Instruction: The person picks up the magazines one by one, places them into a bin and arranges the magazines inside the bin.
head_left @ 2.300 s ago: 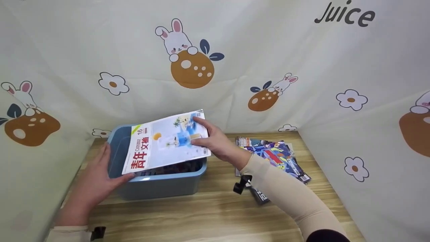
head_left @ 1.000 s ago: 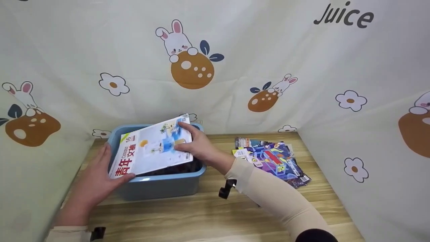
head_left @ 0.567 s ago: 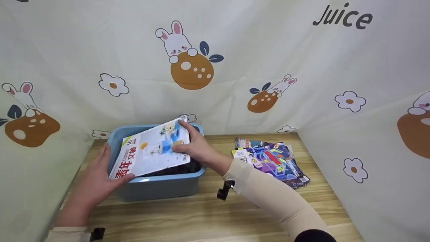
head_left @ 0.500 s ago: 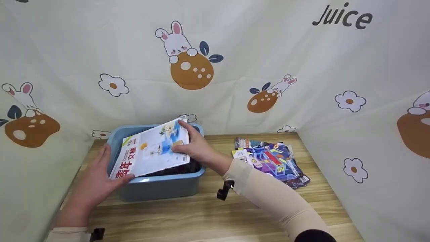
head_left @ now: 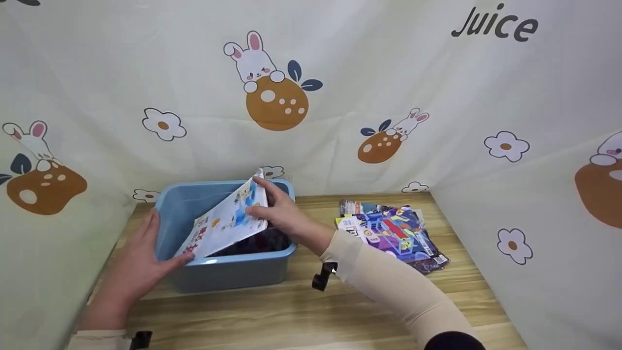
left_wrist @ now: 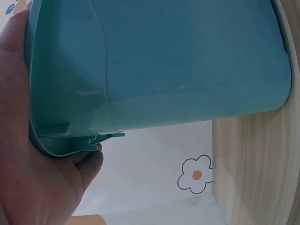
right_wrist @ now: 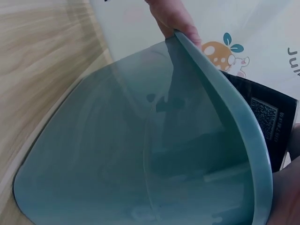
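A white magazine [head_left: 226, 223] with red lettering and a blue beach picture slants down into a blue plastic storage bin [head_left: 233, 270]. My right hand [head_left: 284, 214] pinches its right edge, thumb on the cover. The dark back cover, with a printed code, shows above the rim in the right wrist view. My left hand [head_left: 138, 257] holds the bin at its front left corner, thumb along the rim. In the left wrist view, fingers [left_wrist: 89, 166] of that hand curl under the rim. Dark items lie inside the bin, partly hidden beneath the magazine.
A loose pile of colourful magazines [head_left: 396, 236] lies on the wood-patterned table [head_left: 311, 311], right of the bin. Behind and on both sides hangs a pale curtain [head_left: 330, 97] printed with rabbits, oranges and flowers.
The right hand has carried the magazine left and down into the bin. Its cover now tilts more steeply, with the lower left end deeper inside. The left hand stays at the bin's corner.
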### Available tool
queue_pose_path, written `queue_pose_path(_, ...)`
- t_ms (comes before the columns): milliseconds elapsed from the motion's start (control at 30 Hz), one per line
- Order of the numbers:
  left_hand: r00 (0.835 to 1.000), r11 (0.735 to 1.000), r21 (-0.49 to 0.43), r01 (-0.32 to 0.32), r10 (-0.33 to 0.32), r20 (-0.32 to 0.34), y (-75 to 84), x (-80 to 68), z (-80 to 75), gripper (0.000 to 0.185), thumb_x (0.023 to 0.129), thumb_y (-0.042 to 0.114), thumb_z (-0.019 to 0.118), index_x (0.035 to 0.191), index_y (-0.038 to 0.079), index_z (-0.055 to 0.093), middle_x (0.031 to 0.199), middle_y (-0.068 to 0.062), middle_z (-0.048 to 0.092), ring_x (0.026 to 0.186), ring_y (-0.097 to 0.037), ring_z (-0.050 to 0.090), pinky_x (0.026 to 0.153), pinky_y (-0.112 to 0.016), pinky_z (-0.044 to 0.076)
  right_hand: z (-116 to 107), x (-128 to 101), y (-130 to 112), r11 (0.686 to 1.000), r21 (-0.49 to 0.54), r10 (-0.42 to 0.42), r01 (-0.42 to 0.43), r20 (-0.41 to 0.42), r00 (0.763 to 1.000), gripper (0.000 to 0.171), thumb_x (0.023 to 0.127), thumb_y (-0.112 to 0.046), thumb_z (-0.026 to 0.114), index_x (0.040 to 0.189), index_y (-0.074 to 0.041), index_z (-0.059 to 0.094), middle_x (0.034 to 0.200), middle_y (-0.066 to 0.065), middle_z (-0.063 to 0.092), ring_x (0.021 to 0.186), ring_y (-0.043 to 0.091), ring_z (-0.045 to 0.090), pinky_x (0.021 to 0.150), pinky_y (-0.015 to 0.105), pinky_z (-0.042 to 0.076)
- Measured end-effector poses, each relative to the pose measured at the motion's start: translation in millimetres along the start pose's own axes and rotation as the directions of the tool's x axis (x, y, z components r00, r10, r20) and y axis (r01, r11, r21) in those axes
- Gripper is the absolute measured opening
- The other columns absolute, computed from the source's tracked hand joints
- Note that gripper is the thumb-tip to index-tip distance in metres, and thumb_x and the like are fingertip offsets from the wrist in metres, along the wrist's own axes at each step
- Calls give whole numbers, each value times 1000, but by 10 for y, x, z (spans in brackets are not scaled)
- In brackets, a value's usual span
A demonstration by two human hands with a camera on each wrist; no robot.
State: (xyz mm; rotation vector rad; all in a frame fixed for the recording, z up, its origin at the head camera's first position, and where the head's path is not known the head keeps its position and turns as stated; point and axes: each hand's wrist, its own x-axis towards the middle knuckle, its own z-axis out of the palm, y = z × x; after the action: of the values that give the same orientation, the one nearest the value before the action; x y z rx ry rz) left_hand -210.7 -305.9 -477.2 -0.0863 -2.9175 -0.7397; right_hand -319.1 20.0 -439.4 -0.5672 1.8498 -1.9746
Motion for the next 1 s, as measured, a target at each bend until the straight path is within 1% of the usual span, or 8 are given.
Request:
queue_pose_path(100, 1000, 1000, -4, 6, -6, -10, -2, -13, 7, 140, 89, 79, 76, 174, -3, 0, 179, -35, 6, 158, -67, 20, 113, -90, 26, 19, -24, -2, 997, -69, -18, 17, -22, 1000, 90, 99, -13, 83, 175, -23, 34, 143, 19, 63, 111, 27, 75, 83, 36, 66)
queue_pose_path(200, 1000, 1000, -5, 11, -11, -19, 1, -21, 12, 142, 88, 80, 77, 174, -3, 0, 179, -35, 7, 157, -67, 22, 113, -91, 27, 25, -49, -5, 993, -115, -48, 37, -91, 995, 86, 97, -17, 86, 171, -25, 42, 131, 16, 61, 95, 19, 69, 70, 32, 60)
queue_pose_path(300, 1000, 1000, -4, 19, -19, -17, 10, -20, 14, 142, 87, 81, 76, 175, -1, 0, 180, -34, 7, 156, -68, 23, 111, -91, 27, 16, -61, -12, 996, -72, -68, 57, -164, 984, 73, 96, -15, 87, 161, -24, 55, 120, 12, 58, 77, 15, 57, 59, 29, 49)
queue_pose_path(433, 1000, 1000, -12, 27, -27, -8, 23, -18, 11, 142, 88, 81, 76, 175, 0, -1, 180, -34, 6, 157, -68, 21, 111, -92, 26, -34, -77, -51, 997, -21, -75, 72, -216, 974, 55, 98, -11, 85, 147, -19, 64, 112, 5, 56, 70, 14, 48, 56, 25, 42)
queue_pose_path(567, 999, 999, -17, 32, -32, -7, 33, -12, 9, 142, 88, 81, 76, 175, 0, -1, 180, -35, 5, 157, -68, 20, 110, -92, 25, -133, -111, -106, 996, -17, -91, 90, -213, 973, 44, 100, -10, 82, 140, -12, 66, 110, 4, 57, 69, 14, 48, 56, 24, 43)
queue_pose_path(633, 1000, 999, -15, 30, -30, -6, 36, -7, 6, 141, 88, 81, 75, 175, 0, -1, 180, -35, 5, 157, -69, 20, 109, -92, 26, -193, -137, -126, 995, -18, -104, 102, -201, 974, 41, 101, -9, 81, 139, -8, 65, 109, 4, 57, 67, 14, 48, 56, 24, 43)
queue_pose_path(800, 1000, 1000, -6, 20, -20, -14, 32, 0, 3, 140, 89, 80, 76, 175, -1, 1, 179, -35, 7, 156, -69, 22, 109, -92, 26, -344, -220, -115, 991, -37, -132, 128, -186, 974, 34, 101, -8, 79, 132, -3, 65, 106, 4, 59, 68, 12, 49, 56, 23, 45)
queue_pose_path(1000, 1000, 1000, -5, 18, -18, -6, 17, 0, 2, 140, 89, 78, 76, 175, -2, 0, 179, -35, 5, 156, -69, 21, 110, -92, 26, -579, -389, -29, 986, -101, -149, 135, -146, 978, 27, 102, -7, 78, 126, -3, 66, 103, 4, 61, 69, 11, 53, 54, 23, 47)
